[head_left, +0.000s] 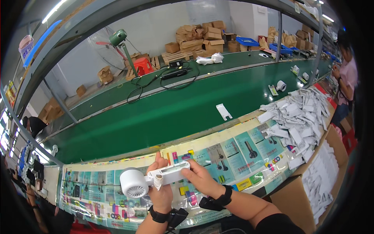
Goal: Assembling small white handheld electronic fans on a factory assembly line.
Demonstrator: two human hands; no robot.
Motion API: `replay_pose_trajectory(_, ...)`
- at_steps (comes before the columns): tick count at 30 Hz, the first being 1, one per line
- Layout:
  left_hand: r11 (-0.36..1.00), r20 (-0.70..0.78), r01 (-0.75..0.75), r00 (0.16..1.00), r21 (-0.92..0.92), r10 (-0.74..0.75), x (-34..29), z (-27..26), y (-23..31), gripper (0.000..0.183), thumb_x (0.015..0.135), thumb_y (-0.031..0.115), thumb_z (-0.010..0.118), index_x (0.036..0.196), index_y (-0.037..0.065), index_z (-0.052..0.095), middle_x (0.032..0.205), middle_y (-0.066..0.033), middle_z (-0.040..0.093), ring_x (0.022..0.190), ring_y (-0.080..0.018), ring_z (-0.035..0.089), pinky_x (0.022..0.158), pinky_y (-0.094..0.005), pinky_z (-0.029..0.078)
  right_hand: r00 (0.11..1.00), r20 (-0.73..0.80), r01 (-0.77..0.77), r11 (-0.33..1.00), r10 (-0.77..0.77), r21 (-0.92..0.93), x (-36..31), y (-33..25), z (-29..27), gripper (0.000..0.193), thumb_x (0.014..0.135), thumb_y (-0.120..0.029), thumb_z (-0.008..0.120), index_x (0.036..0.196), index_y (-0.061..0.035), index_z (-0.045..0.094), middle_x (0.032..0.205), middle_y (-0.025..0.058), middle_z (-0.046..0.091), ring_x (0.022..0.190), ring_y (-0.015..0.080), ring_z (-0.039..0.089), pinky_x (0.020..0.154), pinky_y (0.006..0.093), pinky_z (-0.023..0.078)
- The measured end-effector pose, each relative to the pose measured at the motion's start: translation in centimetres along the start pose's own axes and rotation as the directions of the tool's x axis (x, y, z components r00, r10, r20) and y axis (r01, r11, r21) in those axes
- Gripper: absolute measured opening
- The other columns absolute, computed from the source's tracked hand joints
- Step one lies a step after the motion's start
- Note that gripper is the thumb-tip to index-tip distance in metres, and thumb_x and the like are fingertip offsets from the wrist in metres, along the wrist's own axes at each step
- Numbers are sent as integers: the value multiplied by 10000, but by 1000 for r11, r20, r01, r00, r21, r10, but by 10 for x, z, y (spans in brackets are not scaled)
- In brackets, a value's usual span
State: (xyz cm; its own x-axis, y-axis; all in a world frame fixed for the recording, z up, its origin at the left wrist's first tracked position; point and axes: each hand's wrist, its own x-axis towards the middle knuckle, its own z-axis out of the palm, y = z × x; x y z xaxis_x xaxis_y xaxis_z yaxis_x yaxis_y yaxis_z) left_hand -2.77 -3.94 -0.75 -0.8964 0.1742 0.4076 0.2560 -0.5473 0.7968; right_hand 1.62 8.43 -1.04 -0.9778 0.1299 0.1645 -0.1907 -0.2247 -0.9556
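A white handheld fan (133,183) with a round, grilled head lies tilted across my two hands above the printed sheets. Its handle (167,174) shows a long open slot on the upper side. My left hand (159,195) supports the handle near the head from below, fingers curled around it, and one digit carries a beige wrap. At the far end of the handle, my right hand (200,180) grips with the thumb on top. Nearest to my right hand lie the printed sheets (237,152) covering the bench.
A pile of white plastic covers (300,113) lies at the right, beside a cardboard box (294,199) holding more. One loose cover (224,112) rests on the green conveyor belt (167,121), farther right another fan (281,85). A co-worker (344,74) stands at the far right.
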Motion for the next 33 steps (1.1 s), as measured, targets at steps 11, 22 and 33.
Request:
replay_pose_trajectory(11, 986, -42, 129, 990, -109, -134, -14, 11, -4, 523, 896, 346, 513, 1288, 40, 353, 1324, -186, 416, 1228, -278, 404, 1041, -432, 321, 939, -131, 262, 910, -317, -323, 2, -4, -11, 351, 843, -301, 609, 679, -6, 515, 608, 54, 505, 560, 105, 450, 503, 266, 374)
replay_pose_trajectory(22, 929, -19, 316, 948, 195, -318, 71, -37, -3, 354, 846, 98, 469, 1170, -31, 411, 1091, -194, 586, 982, -258, 589, 848, -351, 479, 978, 207, 166, 698, -26, -697, 10, 13, -33, 344, 819, -301, 626, 995, -23, 527, 794, 89, 553, 724, 198, 555, 625, 310, 446)
replay_pose_trajectory(33, -11, 10, -10, 1000, 1000, -27, 225, -158, -100, 242, 681, 153, 632, 849, -18, 599, 814, -221, 615, 814, -390, 585, 724, -432, 466, 956, 209, 83, 495, 204, -865, 17, -47, -110, 234, 802, -284, 579, 905, -77, 619, 853, 95, 609, 831, 277, 583, 714, 381, 464)
